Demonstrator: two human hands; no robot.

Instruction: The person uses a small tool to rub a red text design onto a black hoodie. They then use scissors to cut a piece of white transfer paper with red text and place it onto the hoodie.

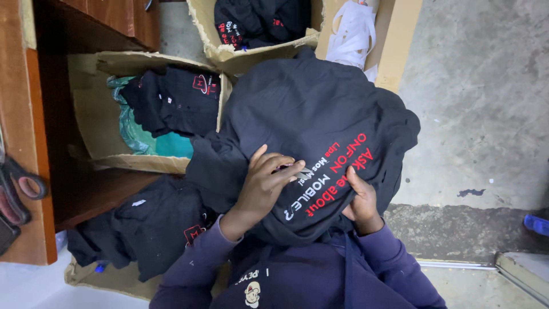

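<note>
Under the left hand [264, 186], fingers pinching a small blade [297, 170], lies the black shirt [309, 120]; right hand [361, 200] grips its edge.

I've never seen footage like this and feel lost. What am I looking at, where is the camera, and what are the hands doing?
There is no machine here: a person wears a camera on the head, so the single picture looks straight down at their own two bare hands. Both hands grip a black cloth garment with red and white printing, bunched over the lap. The left hand pinches a small pale sliver, too small to identify, against the print; the right hand clutches the cloth's edge. Around them sit open cardboard boxes holding more folded black garments, another black pile on the floor, and red-handled scissors on a wooden table.
</note>
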